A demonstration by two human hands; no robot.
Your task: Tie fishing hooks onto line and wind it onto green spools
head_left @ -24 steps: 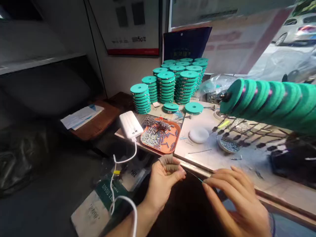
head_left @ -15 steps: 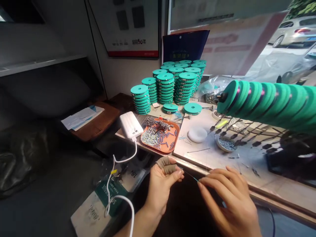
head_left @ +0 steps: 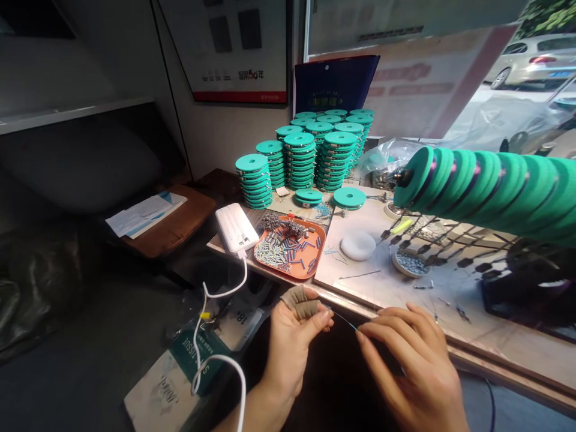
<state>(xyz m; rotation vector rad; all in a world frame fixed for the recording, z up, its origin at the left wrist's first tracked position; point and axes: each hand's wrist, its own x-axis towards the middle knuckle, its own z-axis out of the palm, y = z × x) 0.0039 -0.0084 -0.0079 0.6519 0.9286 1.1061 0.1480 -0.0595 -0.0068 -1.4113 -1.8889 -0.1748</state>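
My left hand (head_left: pixel 292 336) is closed in a pinch just below the table's front edge; its forefinger wears a grey fabric sleeve (head_left: pixel 300 300). A thin thread or wire (head_left: pixel 344 320) with a blue-green tip runs from that pinch to my right hand (head_left: pixel 411 360), whose thumb and forefinger pinch its other end. Both hands hover in front of the pale work board (head_left: pixel 387 282). An orange tray (head_left: pixel 290 251) of small blue and white tubes lies just beyond my left hand.
Stacks of green spools (head_left: pixel 310 153) stand at the back. A row of green spools on a rod (head_left: pixel 486 186) juts in from the right, with weighted lines hanging below. A white power bank (head_left: pixel 236 227) with cable, a white disc (head_left: pixel 357 245), a small dish (head_left: pixel 407 263) and a tissue pack (head_left: pixel 189 366) are nearby.
Both hands have drifted slightly left and lower in view while keeping hold of the thread. The view has shifted a little.
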